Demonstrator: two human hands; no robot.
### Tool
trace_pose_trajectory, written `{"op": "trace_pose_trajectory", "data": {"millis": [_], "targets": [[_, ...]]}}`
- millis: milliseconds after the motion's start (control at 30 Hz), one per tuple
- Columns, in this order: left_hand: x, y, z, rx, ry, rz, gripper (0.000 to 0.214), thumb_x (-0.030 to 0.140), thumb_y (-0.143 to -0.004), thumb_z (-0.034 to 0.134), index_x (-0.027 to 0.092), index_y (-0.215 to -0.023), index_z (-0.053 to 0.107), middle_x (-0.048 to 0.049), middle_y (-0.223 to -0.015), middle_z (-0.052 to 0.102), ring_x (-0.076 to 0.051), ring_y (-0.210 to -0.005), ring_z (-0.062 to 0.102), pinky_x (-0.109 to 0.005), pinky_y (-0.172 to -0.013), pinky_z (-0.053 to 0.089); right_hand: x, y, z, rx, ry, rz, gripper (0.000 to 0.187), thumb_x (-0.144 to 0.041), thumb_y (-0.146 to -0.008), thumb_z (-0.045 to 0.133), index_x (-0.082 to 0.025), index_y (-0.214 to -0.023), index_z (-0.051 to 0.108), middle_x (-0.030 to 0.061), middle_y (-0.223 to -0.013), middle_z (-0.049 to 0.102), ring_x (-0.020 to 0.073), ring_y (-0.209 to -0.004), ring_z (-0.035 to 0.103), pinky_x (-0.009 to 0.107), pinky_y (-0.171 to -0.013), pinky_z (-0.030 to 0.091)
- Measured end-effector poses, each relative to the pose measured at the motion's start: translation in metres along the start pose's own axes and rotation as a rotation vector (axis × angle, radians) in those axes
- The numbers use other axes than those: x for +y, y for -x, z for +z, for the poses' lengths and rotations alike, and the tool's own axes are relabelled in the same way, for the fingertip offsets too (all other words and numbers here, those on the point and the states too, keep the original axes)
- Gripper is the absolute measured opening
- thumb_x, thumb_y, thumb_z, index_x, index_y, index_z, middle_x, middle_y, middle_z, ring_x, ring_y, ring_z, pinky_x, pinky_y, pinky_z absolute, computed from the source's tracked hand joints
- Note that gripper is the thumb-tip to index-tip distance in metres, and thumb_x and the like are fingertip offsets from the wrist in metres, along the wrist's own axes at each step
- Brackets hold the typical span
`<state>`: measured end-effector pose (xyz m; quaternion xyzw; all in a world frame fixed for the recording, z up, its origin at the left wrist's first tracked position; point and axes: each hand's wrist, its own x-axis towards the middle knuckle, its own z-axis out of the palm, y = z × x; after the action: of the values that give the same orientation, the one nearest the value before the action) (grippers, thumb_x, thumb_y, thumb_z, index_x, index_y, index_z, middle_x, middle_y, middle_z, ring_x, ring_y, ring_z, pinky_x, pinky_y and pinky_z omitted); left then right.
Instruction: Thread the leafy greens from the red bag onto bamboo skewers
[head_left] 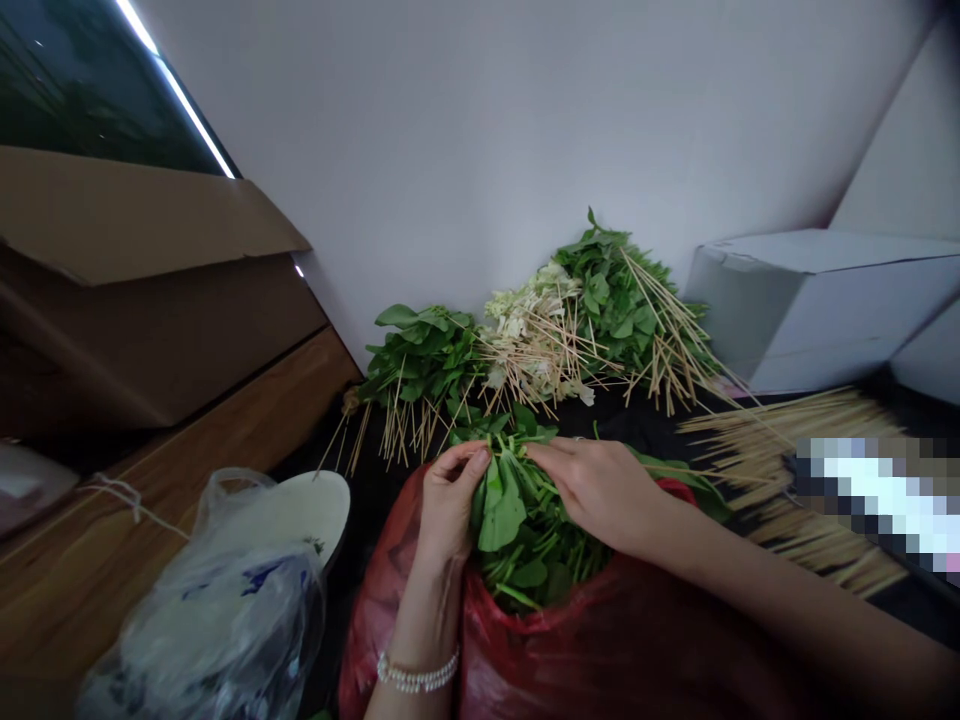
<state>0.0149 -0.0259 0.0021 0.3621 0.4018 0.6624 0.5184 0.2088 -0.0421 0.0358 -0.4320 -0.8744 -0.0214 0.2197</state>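
Red bag sits closest, down at 6 o'clock, and it is wide open at the top. Green leaves fill it, right in the middle of the view.

The left hand pinches a few leaves between thumb and fingertips at the top of the heap. A bead bracelet is on that wrist. The right hand lies over the leaves from 3 o'clock, fingers long and close together. Its thumb is hidden, so I cannot tell if it grips anything.

I think this sorting goes best with a soft pinch low on the stems, so the leaves do not rip, while the other hand keeps the heap from sliding.

Up at 12 o'clock three piles lie on sticks: a leafy pile, a pale pile and another green pile. Bare sticks lie at 3 o'clock. A white box stands at 2 o'clock and a brown cardboard box at 10 o'clock. At 8 o'clock a clear bag lies next to a white plate.

No words can be read. The clear bag has blue marks, too crumpled to make out, and a blurred patch hides whatever is at 3 o'clock.
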Motion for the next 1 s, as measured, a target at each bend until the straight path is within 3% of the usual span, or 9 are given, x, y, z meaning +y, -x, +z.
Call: {"op": "trace_pose_trajectory", "data": {"millis": [100,167,267,400,533,633,700,833,1000], "targets": [[0.001,0.001,0.000,-0.086,0.040,0.013,0.056,0.031,-0.061,0.090,0.024,-0.114,0.073,0.0027,-0.077,0.073,-0.009,-0.063,0.065,-0.019,-0.065,0.050,0.002,-0.001,0.001,0.025,-0.050,0.005,0.038,-0.006,-0.088,0.046,-0.018,-0.119,0.065,0.0074,-0.098,0.073,0.0193,-0.082,0.068,0.030,-0.070,0.048],[0.003,0.002,0.000,-0.113,0.075,0.023,0.063,0.038,-0.065,0.087,0.026,-0.124,0.068,-0.0009,-0.089,0.075,-0.012,-0.073,0.068,-0.022,-0.072,0.052,0.005,-0.001,0.002,0.048,-0.083,0.010,0.036,-0.007,-0.090,0.044,-0.019,-0.116,0.066,0.0073,-0.096,0.073,0.0198,-0.083,0.068,0.031,-0.071,0.048],[0.004,0.004,0.000,-0.175,0.001,0.006,0.052,0.042,-0.068,0.085,0.021,-0.114,0.073,-0.0080,-0.106,0.076,-0.019,-0.091,0.070,-0.027,-0.083,0.052,0.008,-0.001,0.003,0.075,-0.119,0.004,0.034,-0.009,-0.092,0.043,-0.018,-0.114,0.066,0.0073,-0.094,0.072,0.0210,-0.085,0.068,0.033,-0.072,0.048],[0.001,0.009,0.002,-0.240,-0.121,-0.030,0.043,0.038,-0.064,0.088,0.018,-0.101,0.077,-0.0090,-0.105,0.076,-0.021,-0.090,0.070,-0.028,-0.082,0.052,0.014,-0.004,0.001,0.135,-0.165,0.012,0.028,-0.013,-0.096,0.039,-0.017,-0.109,0.063,0.0065,-0.090,0.070,0.0202,-0.081,0.065,0.033,-0.071,0.046],[-0.003,0.004,0.000,-0.194,-0.038,-0.032,0.051,0.059,-0.083,0.064,0.017,-0.110,0.074,-0.0108,-0.101,0.075,-0.022,-0.088,0.069,-0.031,-0.077,0.053,0.028,-0.008,-0.012,0.345,-0.263,0.049,0.020,-0.018,-0.099,0.039,-0.019,-0.099,0.059,0.0049,-0.087,0.066,0.0180,-0.079,0.061,0.031,-0.074,0.044],[-0.007,-0.001,-0.003,-0.132,-0.300,0.116,0.028,0.045,-0.082,0.070,0.019,-0.090,0.078,-0.0066,-0.084,0.075,-0.021,-0.079,0.066,-0.030,-0.075,0.050,0.040,-0.010,-0.024,0.535,-0.317,0.114,0.016,-0.019,-0.098,0.042,-0.020,-0.095,0.057,0.0039,-0.085,0.063,0.0173,-0.078,0.059,0.030,-0.072,0.043],[-0.009,-0.002,-0.003,-0.169,-0.564,0.282,0.009,0.028,-0.079,0.074,0.022,-0.082,0.079,-0.0045,-0.078,0.073,-0.021,-0.078,0.064,-0.032,-0.080,0.048,0.046,-0.009,-0.030,0.598,-0.337,0.143,0.014,-0.020,-0.097,0.042,-0.021,-0.095,0.057,0.0032,-0.084,0.063,0.0173,-0.076,0.058,0.030,-0.071,0.043],[-0.014,0.003,-0.002,-0.338,-1.082,0.559,0.025,0.006,-0.074,0.066,0.026,-0.078,0.079,-0.0047,-0.084,0.071,-0.025,-0.088,0.059,-0.041,-0.091,0.042,0.050,-0.009,-0.034,0.634,-0.376,0.133,0.015,-0.019,-0.096,0.042,-0.021,-0.097,0.057,0.0040,-0.091,0.065,0.0183,-0.081,0.059,0.030,-0.074,0.043],[-0.020,0.009,-0.002,-0.342,-1.516,0.615,0.026,0.010,-0.074,0.066,0.022,-0.094,0.079,-0.0118,-0.099,0.066,-0.032,-0.102,0.053,-0.045,-0.088,0.043,0.047,-0.011,-0.032,0.624,-0.360,0.111,0.014,-0.019,-0.096,0.044,-0.020,-0.093,0.058,0.0033,-0.084,0.063,0.0177,-0.076,0.058,0.030,-0.070,0.041]]}}
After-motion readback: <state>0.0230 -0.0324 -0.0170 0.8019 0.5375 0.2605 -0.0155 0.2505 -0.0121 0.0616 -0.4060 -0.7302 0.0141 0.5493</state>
